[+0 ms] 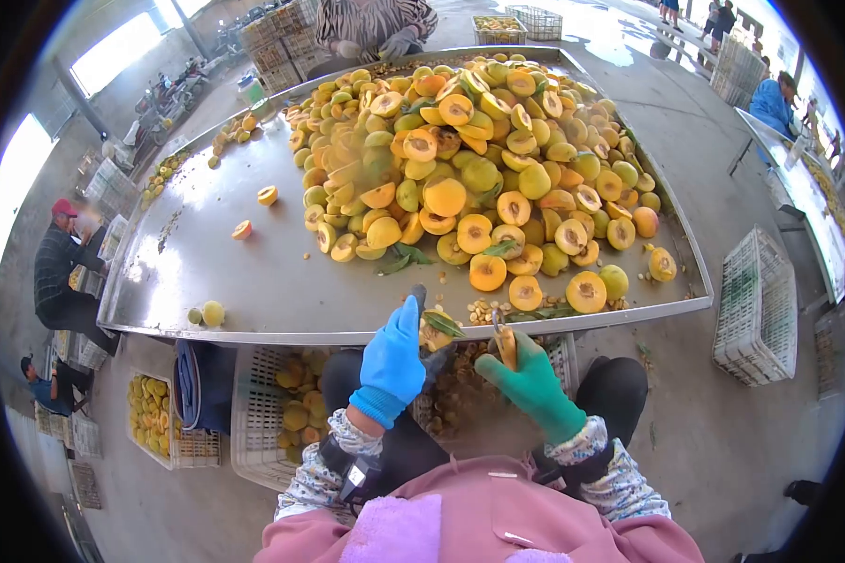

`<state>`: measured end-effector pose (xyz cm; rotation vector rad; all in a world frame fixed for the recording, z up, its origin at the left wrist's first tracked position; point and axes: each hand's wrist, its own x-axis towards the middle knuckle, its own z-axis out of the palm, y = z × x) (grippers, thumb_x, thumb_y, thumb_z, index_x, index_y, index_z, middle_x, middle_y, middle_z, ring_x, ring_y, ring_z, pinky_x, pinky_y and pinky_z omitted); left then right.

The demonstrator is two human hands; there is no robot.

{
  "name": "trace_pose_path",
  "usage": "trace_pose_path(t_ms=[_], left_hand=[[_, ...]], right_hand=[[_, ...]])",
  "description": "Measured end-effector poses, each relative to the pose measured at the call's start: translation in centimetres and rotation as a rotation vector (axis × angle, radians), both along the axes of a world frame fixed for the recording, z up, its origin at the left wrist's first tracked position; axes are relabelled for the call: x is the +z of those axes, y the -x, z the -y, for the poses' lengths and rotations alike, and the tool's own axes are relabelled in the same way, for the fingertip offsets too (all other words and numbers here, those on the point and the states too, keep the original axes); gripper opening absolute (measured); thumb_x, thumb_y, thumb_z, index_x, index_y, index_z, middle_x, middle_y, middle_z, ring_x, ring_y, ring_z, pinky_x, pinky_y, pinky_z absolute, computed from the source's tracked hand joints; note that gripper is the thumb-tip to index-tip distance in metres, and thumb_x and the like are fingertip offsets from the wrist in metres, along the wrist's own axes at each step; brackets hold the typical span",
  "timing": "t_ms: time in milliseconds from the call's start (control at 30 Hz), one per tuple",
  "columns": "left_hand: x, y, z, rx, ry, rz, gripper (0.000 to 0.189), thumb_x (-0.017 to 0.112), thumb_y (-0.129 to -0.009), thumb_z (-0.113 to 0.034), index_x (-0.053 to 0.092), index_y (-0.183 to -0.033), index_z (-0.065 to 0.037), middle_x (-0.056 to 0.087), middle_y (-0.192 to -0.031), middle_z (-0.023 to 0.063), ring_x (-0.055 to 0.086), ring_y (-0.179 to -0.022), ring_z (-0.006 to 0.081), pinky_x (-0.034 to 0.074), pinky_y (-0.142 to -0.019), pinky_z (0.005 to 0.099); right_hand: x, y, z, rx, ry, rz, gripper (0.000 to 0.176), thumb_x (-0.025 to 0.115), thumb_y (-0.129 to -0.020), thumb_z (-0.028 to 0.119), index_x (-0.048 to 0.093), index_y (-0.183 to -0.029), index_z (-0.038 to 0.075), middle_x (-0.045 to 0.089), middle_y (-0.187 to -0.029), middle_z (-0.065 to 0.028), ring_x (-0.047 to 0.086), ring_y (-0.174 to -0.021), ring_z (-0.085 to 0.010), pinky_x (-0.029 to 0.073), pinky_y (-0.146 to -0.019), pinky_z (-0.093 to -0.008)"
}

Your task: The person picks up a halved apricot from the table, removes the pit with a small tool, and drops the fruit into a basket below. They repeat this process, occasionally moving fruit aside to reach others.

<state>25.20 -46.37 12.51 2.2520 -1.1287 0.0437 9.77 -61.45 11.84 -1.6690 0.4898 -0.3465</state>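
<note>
our left hand (pixel 391 361) cups fruit (pixel 431 339) | right hand (pixel 537 383) beside it grips tool (pixel 507 346) | fruit's prob soft, slick, we'd hold its sides

The only view looks from the wearer's head, forward and steeply down, through a wide fisheye lens that curves straight edges and leaves dark corners. The dusty-pink cloth garment (pixel 535 497) fills the bottom edge, nearest. Just beyond come the blue-gloved left hand (pixel 391 355) and green-gloved right hand (pixel 541 387), then the broad grey metal surface (pixel 239 281), seen from above its near edge.
</note>
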Motion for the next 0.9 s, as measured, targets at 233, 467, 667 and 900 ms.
trace_pose_path(t_ms=[233,467,667,900], left_hand=[[1.0,5.1,-0.3,-0.151,-0.077,-0.041,0.080,0.075,-0.078,-0.019,0.034,-0.146,-0.003,0.056,-0.129,0.0195,0.060,-0.106,0.0358,0.051,-0.086,0.0412],[-0.4,6.1,0.5,-0.332,0.104,-0.137,0.075,0.071,-0.083,-0.021,0.034,-0.145,0.001,0.055,-0.130,0.0212,0.060,-0.110,0.0367,0.050,-0.092,0.0401],[-0.8,8.2,2.1,-0.111,0.772,-1.426,0.065,0.069,-0.086,-0.014,0.037,-0.141,0.002,0.059,-0.122,0.0175,0.059,-0.111,0.0211,0.048,-0.097,0.0357],[-2.0,8.4,3.4,0.068,0.455,-0.538,0.038,0.064,-0.086,-0.004,0.050,-0.120,0.002,0.066,-0.106,0.0114,0.066,-0.094,0.0208,0.053,-0.085,0.0306]], right_hand=[[-1.2,-0.2,1.7,-0.190,-0.139,0.030,0.022,0.070,-0.087,0.018,0.059,-0.092,0.000,0.057,-0.074,-0.0010,0.050,-0.067,-0.0078,0.043,-0.059,-0.0268],[1.2,2.9,0.0,-0.013,-0.354,-0.035,0.024,0.069,-0.090,0.019,0.063,-0.105,0.001,0.064,-0.084,-0.0013,0.056,-0.074,-0.0055,0.049,-0.065,-0.0238],[0.8,2.3,-0.9,0.001,-0.545,0.128,0.029,0.070,-0.088,0.016,0.063,-0.109,-0.001,0.065,-0.088,-0.0013,0.059,-0.083,-0.0087,0.050,-0.073,-0.0264],[-0.2,2.5,-2.0,-0.150,0.628,0.019,0.026,0.067,-0.090,0.026,0.058,-0.096,0.003,0.064,-0.072,-0.0149,0.065,-0.065,-0.0321,0.050,-0.055,-0.0410]])
